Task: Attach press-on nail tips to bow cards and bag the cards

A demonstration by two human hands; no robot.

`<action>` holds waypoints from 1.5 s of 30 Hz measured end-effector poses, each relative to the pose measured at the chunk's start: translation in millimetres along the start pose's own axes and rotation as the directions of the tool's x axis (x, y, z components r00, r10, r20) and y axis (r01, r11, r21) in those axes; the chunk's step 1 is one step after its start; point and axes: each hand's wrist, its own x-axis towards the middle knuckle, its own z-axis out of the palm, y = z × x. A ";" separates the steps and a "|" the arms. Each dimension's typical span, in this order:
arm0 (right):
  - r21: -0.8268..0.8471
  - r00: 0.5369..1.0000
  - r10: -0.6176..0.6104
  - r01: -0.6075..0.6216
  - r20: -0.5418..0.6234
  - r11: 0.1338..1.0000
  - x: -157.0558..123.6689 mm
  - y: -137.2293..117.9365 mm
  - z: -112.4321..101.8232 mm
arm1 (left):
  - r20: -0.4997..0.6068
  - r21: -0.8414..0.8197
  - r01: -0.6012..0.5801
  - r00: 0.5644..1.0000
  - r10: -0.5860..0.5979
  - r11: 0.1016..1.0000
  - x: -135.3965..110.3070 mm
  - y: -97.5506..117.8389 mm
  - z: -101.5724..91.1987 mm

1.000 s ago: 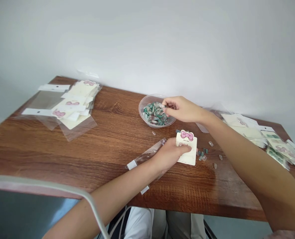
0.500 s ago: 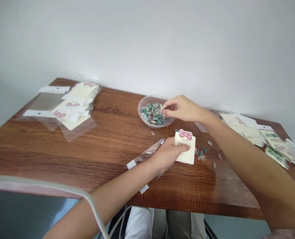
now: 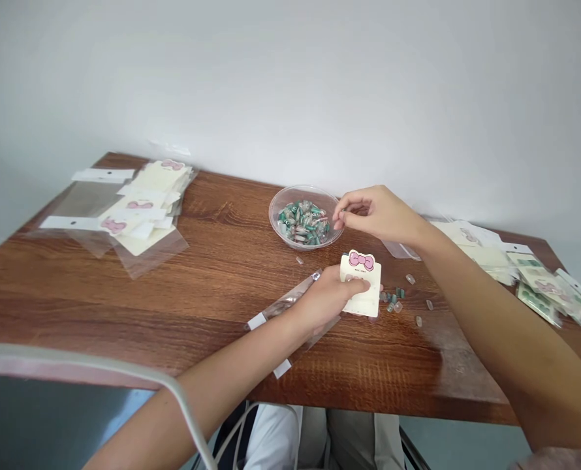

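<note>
My left hand (image 3: pixel 327 297) grips a cream card (image 3: pixel 369 303) with a pink bow at its top, thumb pressed across the front. At the right rim of a clear plastic bowl (image 3: pixel 277 225), my right hand (image 3: pixel 376 212) pinches thumb and forefinger together. Between those fingertips a tiny greenish bit shows, seemingly a press-on nail, mostly hidden. Green and pinkish press-on nails (image 3: pixel 303 222) lie heaped in the bowl. More loose nails (image 3: pixel 393 299) are scattered on the table right of the card. A clear plastic bag (image 3: pixel 290 297) with white strips lies under my left hand and wrist.
Cards (image 3: pixel 146 202) and clear bags with white headers (image 3: pixel 72 223) are piled at the table's left. Several packed cards (image 3: pixel 548 281) and plain bags lie at the right, beyond my right forearm. A pale cable (image 3: pixel 183 401) crosses the lower left. The wall (image 3: pixel 290 91) borders the back edge.
My right hand has drawn back from over the bowl, moving right to its rim with fingertips still pinched. My left hand keeps hold of the card; the whole view has shifted slightly.
</note>
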 end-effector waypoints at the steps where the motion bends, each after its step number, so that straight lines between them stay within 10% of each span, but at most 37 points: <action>1: 0.014 1.000 0.005 -0.005 -0.014 1.000 -4.2 0.7 -0.7 | 0.002 0.000 -0.002 1.000 0.002 1.000 0.4 -0.7 -0.1; 9: 0.033 0.970 0.131 -0.127 -0.207 0.991 -44.4 0.8 -20.2 | 0.034 0.122 -0.034 0.999 0.030 0.992 5.3 -9.1 -4.7; 14: -0.250 0.974 0.225 -0.224 -0.022 0.942 -57.6 7.1 -24.8 | 0.065 0.161 -0.047 0.997 0.037 0.986 3.1 -11.3 -6.0; 24: -0.602 0.934 0.200 0.019 0.295 0.798 -26.2 23.3 3.1 | 0.133 0.309 0.009 0.990 -0.053 0.951 1.8 -15.1 -4.9; 34: -0.567 0.999 0.041 -0.047 -0.024 0.822 -27.5 -12.3 -11.2 | 0.199 0.276 -0.035 0.980 -0.021 0.961 -2.2 -7.4 -1.6; 38: -0.552 0.977 -0.045 0.156 0.209 0.820 1.8 -25.3 0.9 | 0.224 0.287 -0.054 0.975 -0.012 0.956 -0.9 -9.3 -2.1; 45: -0.700 0.828 0.303 0.142 0.471 0.700 48.3 -36.7 19.7 | 0.225 0.270 -0.022 0.973 -0.041 0.962 1.7 -12.2 -2.0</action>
